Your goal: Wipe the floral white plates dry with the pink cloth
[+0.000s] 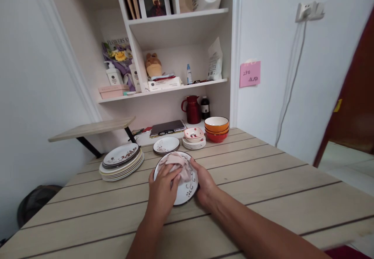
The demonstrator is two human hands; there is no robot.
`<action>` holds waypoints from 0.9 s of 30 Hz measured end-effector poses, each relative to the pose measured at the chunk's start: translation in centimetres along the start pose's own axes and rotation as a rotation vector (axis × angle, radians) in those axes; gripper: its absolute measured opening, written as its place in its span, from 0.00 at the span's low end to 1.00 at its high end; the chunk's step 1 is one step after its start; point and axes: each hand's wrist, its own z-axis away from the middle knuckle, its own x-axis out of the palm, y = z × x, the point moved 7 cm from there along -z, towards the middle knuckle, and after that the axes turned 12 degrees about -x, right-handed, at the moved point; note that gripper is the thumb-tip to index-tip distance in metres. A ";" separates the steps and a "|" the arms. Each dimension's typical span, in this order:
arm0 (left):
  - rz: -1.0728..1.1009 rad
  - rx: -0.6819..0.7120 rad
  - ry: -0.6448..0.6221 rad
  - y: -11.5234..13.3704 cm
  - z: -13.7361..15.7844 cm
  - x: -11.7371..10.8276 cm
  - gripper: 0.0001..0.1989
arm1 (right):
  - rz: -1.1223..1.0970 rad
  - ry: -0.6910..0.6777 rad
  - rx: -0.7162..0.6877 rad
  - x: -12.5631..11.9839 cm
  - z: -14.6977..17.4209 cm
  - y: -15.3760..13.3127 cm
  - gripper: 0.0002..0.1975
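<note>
A white plate [183,194] with a dark rim and brown scroll pattern is tilted up over the table in front of me. My right hand [205,183] grips its right edge, thumb on the face and fingers behind. On the plate's upper face, my left hand [166,183] presses a crumpled pale pink cloth [179,164], fingers bent over it. Just beyond lies a small stack of patterned plates [166,145]. To the left stands a taller stack of plates [121,161], white ones under dark-rimmed ones.
Orange and red bowls [216,128] are stacked at the back right, beside small white dishes [194,144] topped by a square bowl [194,133]. A raised wooden stand [92,129] is at the back left. Behind are a red jug [193,110], glasses [166,132] and shelves [178,22].
</note>
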 end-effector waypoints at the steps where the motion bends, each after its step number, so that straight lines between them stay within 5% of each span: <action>1: 0.000 -0.013 -0.002 -0.1 -0.1 0.0 0.17 | 0.009 -0.001 -0.003 0.0 0.0 0.0 0.19; 8: -0.023 -0.065 -0.017 -0.2 0.0 0.2 0.17 | 0.014 0.006 0.000 -0.3 -0.1 0.2 0.20; 17: -0.044 0.122 -0.087 1.7 1.0 0.5 0.22 | -0.050 -0.016 0.001 -0.1 -0.1 -0.9 0.20; 27: -0.024 0.138 -0.121 2.1 1.1 0.3 0.20 | -0.074 -0.055 0.017 -0.2 -0.3 -0.7 0.22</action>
